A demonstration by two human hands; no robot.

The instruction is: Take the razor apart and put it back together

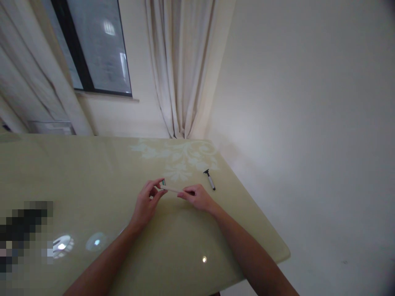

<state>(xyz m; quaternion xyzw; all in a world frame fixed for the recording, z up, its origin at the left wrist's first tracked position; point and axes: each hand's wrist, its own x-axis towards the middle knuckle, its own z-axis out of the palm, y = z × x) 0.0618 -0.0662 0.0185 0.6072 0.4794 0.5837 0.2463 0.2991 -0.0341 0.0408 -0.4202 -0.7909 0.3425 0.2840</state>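
Note:
Just above the table, my left hand (pixel 147 202) pinches a small green-and-dark razor head (pixel 163 182) between thumb and fingers. A thin pale handle (pixel 171 189) runs from beside that head to my right hand (pixel 198 197), whose thumb and fingers are closed on its other end. Whether the head and the handle are joined is too small to tell. Behind and to the right of my right hand, a second razor (pixel 210 180) with a black head and a grey handle lies on the table.
The glossy greenish table (pixel 173 255) has a pale floral pattern near its back edge. Its right edge slants beside a white wall (pixel 308 123). Curtains (pixel 182 61) and a dark-framed window (pixel 98 45) stand behind. A blurred dark shape (pixel 24 224) is at the left.

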